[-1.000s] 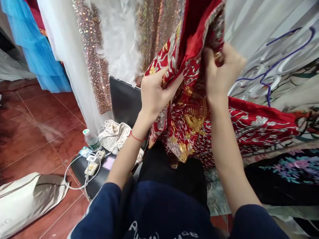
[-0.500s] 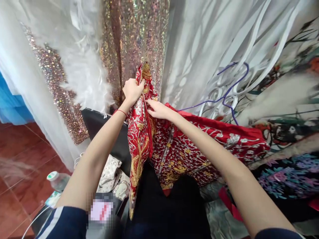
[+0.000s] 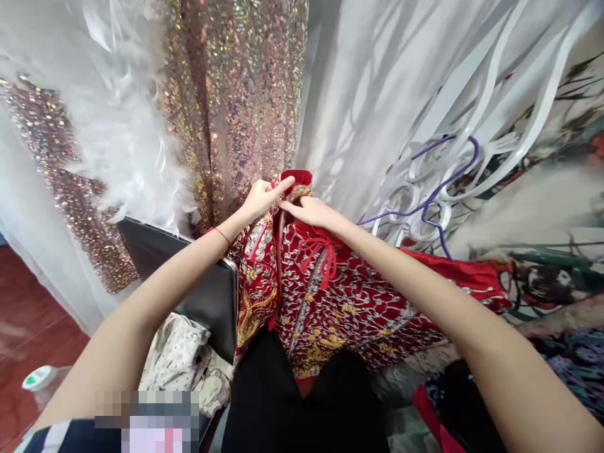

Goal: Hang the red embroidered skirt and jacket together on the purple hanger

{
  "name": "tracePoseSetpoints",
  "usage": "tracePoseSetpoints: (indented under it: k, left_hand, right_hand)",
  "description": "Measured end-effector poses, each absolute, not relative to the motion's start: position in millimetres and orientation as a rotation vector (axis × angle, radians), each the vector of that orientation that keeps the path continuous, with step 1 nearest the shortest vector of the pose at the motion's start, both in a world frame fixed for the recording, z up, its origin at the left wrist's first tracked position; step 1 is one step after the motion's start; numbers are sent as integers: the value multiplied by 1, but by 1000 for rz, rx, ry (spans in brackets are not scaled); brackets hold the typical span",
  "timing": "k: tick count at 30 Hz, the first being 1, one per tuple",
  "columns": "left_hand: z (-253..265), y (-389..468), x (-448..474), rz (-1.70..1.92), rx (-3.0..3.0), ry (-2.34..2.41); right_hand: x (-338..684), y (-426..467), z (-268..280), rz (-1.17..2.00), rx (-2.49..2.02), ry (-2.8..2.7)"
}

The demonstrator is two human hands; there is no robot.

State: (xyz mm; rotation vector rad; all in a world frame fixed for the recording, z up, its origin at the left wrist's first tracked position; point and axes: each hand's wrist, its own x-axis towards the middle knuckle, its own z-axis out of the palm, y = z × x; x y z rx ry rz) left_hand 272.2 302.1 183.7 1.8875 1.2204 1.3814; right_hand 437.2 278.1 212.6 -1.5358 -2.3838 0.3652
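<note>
Pinching the collar [image 3: 298, 177] of a red embroidered jacket [image 3: 302, 302] with the left hand [image 3: 262, 197], fingers closed. Touching the same edge with the right hand [image 3: 314, 211], too hidden to tell how tightly. Lying just past the black trousers [image 3: 264, 402]. Perhaps partly done: gathered at the neck, not yet smooth or flat.

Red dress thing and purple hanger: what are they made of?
The red garment looks like woven cloth, maybe satin: it folds softly, with shiny silver and gold patterns, probably metallic thread. The hanger could be plastic-coated wire: it's thin, smooth and bent, but its inside can't be seen.
</note>
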Motion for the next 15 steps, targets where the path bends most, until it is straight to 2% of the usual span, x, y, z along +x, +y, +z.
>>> tracePoseSetpoints:
  k: [6,11,15]
  left_hand:
    - [180,308,266,1377,1846,1149]
    - [185,311,265,1541,1785,1140]
    - [197,309,262,1715,1700,1082]
  right_hand:
    - [438,297,210,487,-1640,-2326]
    - [439,297,207,682,-1413,-2630]
    - [426,309,217,463,-1547,-2608]
